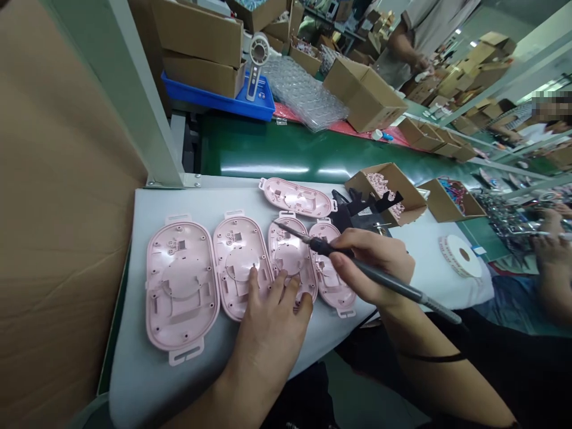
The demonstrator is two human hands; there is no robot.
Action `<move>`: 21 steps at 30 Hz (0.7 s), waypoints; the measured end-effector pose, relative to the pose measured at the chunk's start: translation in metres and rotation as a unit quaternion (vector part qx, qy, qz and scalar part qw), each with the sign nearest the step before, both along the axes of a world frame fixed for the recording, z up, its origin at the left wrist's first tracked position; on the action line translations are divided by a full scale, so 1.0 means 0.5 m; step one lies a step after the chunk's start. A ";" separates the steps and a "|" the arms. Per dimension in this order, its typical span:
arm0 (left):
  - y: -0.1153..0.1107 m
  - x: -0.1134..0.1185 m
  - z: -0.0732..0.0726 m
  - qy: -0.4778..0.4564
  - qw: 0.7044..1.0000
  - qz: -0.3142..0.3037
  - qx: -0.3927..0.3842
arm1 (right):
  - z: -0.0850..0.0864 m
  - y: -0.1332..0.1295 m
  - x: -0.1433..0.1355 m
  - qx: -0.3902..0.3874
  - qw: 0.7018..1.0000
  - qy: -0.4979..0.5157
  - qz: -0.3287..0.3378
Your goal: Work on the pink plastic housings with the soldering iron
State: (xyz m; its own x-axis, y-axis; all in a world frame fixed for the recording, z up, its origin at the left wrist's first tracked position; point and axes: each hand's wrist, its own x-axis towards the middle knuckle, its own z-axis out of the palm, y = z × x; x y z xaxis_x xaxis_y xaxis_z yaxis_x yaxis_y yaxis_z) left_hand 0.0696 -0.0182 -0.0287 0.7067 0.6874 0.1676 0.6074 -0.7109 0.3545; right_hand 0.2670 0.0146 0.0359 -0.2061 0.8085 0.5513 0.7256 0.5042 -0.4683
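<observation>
Under both hands lies a pale grey pad (pixel 152 369) on a workbench, with a green belt (pixel 277 152) running just beyond it and a brown cardboard sheet (pixel 58 208) standing to the left of the left hand. Beyond the belt, cartons, a blue tray (pixel 223 101) and a stack of clear blister trays (pixel 304 92) crowd the far side, where another person (pixel 420 36) stands.

Five pink shells lie on the pad: four in a row and one (pixel 297 196) just beyond them. The left hand (pixel 268 316) lies flat and open, fingers spread, pressing on the second shell (pixel 239 262) and third shell (pixel 290 256); the largest shell (pixel 181 286) lies to its left. The right hand (pixel 370 262) is closed around a soldering iron (pixel 384 277), held like a pen, its tip over the third shell. The fourth shell (pixel 328 274) lies partly under this hand.

Past the right hand stand two open boxes (pixel 388 190) (pixel 451 199), one with small pink parts, and a tape roll (pixel 462 256) lies to its right.
</observation>
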 end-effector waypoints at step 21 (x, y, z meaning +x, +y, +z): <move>-0.006 0.006 -0.005 -0.021 0.999 0.037 0.016 | -0.036 0.055 -0.105 -0.022 0.994 -0.052 0.095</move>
State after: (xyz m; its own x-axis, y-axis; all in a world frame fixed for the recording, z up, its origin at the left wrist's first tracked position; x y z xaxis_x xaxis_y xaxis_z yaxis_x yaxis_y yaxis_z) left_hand 0.0727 -0.0212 -0.0314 0.6459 0.7313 0.2192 0.6437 -0.6761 0.3586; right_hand 0.2143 0.0422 0.0177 -0.4111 0.7720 0.4847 0.6645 0.6178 -0.4205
